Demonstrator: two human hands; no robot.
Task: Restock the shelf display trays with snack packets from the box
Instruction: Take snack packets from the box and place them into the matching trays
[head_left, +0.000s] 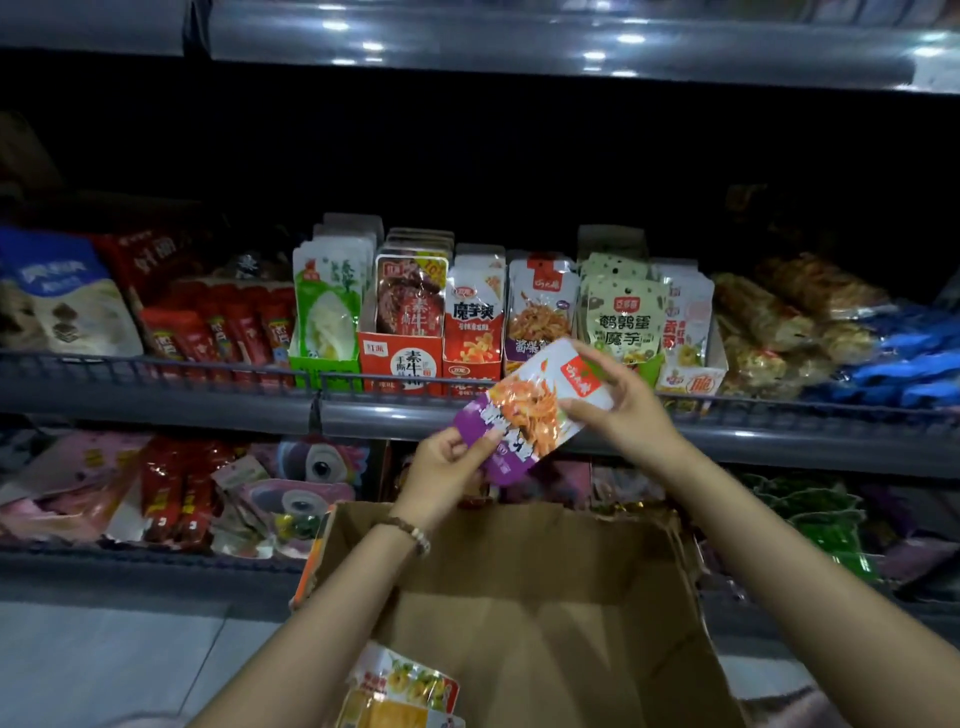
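Both hands hold one purple, white and orange snack packet (530, 413) tilted in front of the middle shelf. My left hand (447, 467) pinches its lower purple end; my right hand (618, 402) grips its upper end with the red label. Just behind it a display tray (540, 312) holds matching purple packets upright. A row of other display trays (400, 358) stands beside that tray along the shelf. Below my hands an open cardboard box (519, 597) holds yellow packets (405, 691) at its near left corner.
The grey shelf rail (208, 400) runs across in front of the trays. Red stick packets (223, 327) lie left, wrapped rolls (779, 322) and blue packs (904, 364) right. A lower shelf (156, 493) holds mixed bags. Light floor tiles (104, 665) lie at the bottom left.
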